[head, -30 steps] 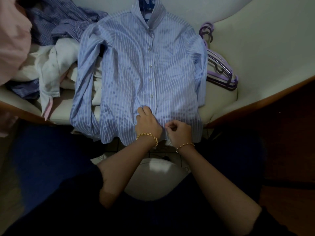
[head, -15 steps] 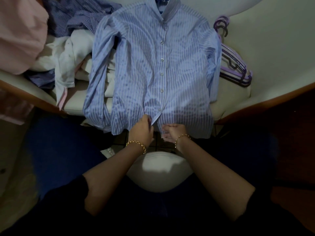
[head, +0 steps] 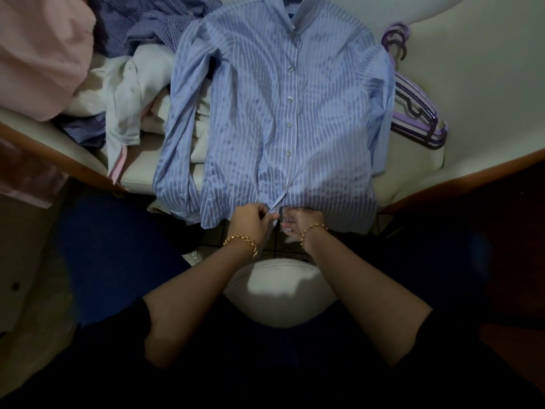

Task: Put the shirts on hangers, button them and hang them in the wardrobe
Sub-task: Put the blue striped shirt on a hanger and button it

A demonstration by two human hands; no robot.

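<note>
A blue-and-white striped shirt (head: 283,113) lies flat, front up, on a cream sofa seat (head: 472,84), its collar at the far side and its hem hanging over the near edge. Several buttons down its placket are closed. My left hand (head: 253,219) pinches the left edge of the placket at the hem. Just to the right, my right hand (head: 298,221) grips the other placket edge, fingers curled under the cloth. The two hands almost touch. Whatever hanger sits inside the shirt is hidden.
A stack of purple hangers (head: 415,113) lies right of the shirt. To the left is a heap of clothes: a white shirt (head: 129,93), a dark blue checked one (head: 147,28), a pink garment (head: 41,54). A pale round stool (head: 280,293) sits between my arms.
Both hands slid down the placket from above the hem to its very bottom edge. The view shifted, so the shirt now sits further right and higher.
</note>
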